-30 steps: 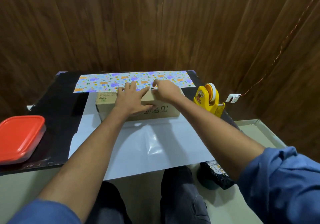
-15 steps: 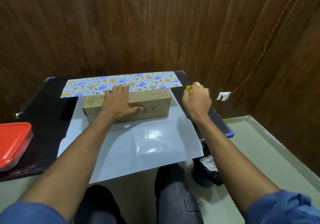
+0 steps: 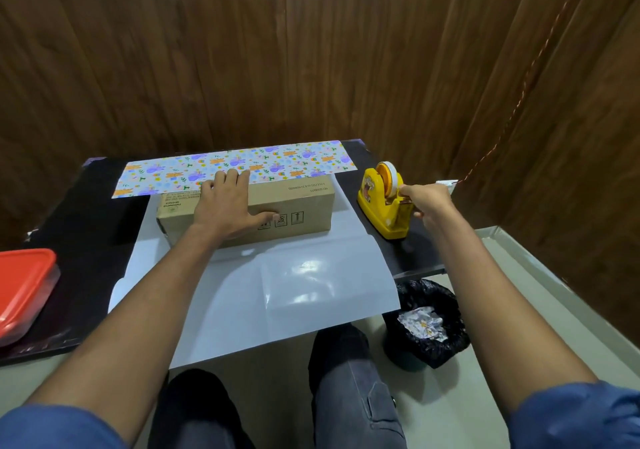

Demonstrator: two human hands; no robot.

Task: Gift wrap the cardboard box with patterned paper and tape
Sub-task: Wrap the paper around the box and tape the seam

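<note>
**Box on paper, tape being drawn**

Cardboard box (image 3: pixel 284 206) lying on patterned paper (image 3: pixel 242 164) on the bench (image 3: pixel 86 213). Left hand (image 3: pixel 228 206) pressing flat, fingers spread, on its top. Right hand (image 3: pixel 427 200) pinching tape at the yellow dispenser (image 3: pixel 382 202), just right of the box.
</note>
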